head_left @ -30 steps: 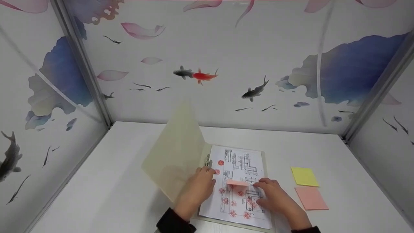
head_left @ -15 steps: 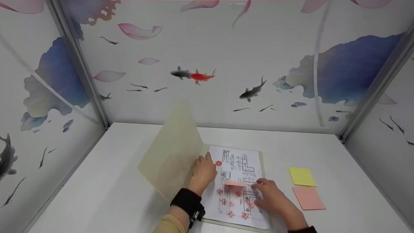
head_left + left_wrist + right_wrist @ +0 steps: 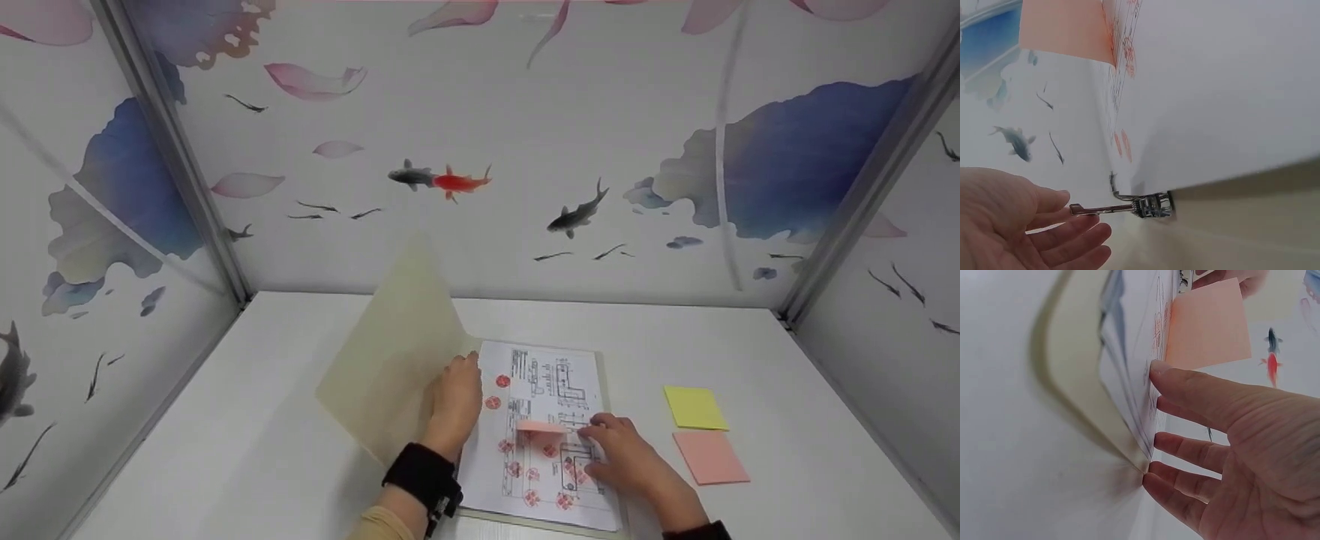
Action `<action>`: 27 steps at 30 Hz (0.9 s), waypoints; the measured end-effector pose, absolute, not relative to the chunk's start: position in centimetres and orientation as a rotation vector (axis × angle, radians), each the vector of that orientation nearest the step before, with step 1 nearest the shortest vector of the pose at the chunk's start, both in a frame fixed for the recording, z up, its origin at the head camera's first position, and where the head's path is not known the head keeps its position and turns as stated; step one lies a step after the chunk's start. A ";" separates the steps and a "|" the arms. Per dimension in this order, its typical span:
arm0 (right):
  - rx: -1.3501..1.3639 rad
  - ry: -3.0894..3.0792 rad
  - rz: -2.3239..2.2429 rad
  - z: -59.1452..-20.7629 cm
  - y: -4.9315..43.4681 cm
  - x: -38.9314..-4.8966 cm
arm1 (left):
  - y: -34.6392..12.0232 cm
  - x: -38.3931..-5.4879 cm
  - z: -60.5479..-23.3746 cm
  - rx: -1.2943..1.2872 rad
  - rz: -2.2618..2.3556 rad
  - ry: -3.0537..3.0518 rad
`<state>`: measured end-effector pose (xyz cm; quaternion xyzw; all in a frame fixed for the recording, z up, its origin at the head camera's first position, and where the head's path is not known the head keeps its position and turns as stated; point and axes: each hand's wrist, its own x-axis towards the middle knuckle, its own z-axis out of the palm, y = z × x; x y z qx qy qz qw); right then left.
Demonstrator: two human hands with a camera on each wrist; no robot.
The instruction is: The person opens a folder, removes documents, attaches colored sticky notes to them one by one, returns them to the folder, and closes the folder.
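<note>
A cream clip folder lies on the white table, its cover (image 3: pixel 382 375) standing up at the left. Inside are printed drawing sheets (image 3: pixel 540 375) with red stamps, and a pink sticky note (image 3: pixel 540 427) sticks up from the top sheet. My left hand (image 3: pixel 457 397) is at the folder's spine. In the left wrist view its thumb and index finger meet the end of the raised lever (image 3: pixel 1109 210) of the metal clip (image 3: pixel 1154 205). My right hand (image 3: pixel 630 457) rests its spread fingertips on the sheets' right side, beside the note; some reach the folder's edge.
To the right of the folder lie a yellow sticky-note pad (image 3: pixel 695 407) and a pink one (image 3: pixel 711 457), close together. White panels with fish and petal prints (image 3: pixel 480 112) enclose the table (image 3: pixel 247 420) at the back and both sides.
My left hand has moved up along the spine to the clip, then left with the lever, uncovering the red stamps near the sheets' left edge. The right hand stays in place.
</note>
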<state>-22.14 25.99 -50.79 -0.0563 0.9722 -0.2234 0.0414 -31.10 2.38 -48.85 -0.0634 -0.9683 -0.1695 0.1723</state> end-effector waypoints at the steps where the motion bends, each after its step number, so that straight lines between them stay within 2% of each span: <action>1: -0.189 2.980 -0.688 -50.8 26.0 -22.1 | 2.3 -31.1 -48.7 -0.186 -0.457 -2.736; 13: -0.263 3.015 -0.670 -51.1 26.1 -22.2 | 0.5 -29.0 -47.1 -0.205 -0.310 -2.708; 27: -0.230 2.982 -0.667 -51.0 26.2 -22.4 | -0.4 -26.1 -47.9 -0.167 -0.301 -2.722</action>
